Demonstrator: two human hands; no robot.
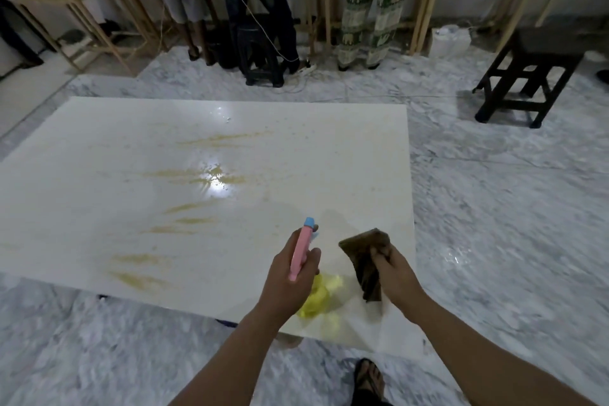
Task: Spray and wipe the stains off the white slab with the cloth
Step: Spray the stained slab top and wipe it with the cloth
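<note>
while left hand (290, 270) grips sprayer (301, 249), seemingly raised

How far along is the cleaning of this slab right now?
Early. Done: droplets glisten around the middle of the white slab, so some spraying has happened. In hand: left hand holds the spray bottle, right hand the dark cloth, lifted off the slab. Left: every brownish stain streak remains unwiped.
</note>
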